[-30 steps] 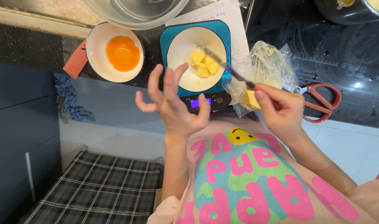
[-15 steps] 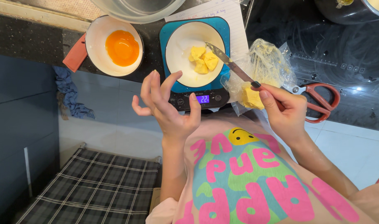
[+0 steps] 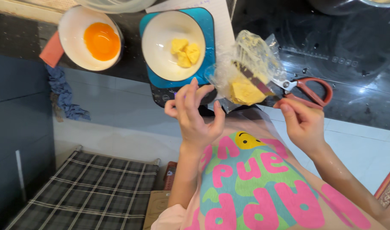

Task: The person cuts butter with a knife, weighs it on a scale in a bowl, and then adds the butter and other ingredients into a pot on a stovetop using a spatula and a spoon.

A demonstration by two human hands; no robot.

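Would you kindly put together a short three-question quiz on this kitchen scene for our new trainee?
1. True or false: the white bowl on the blue scale holds pieces of yellow butter.
2. Multiple choice: what does the right hand hold? A) a whisk B) a knife with its blade on the butter block C) a spoon
3. Fill in: the left bowl holds an orange egg ____.

Key: 1 true. 2 B; the red-handled scissors lie just beyond that hand on the dark counter. 3 yolk. The left hand is held open, fingers spread, next to the clear wrap.
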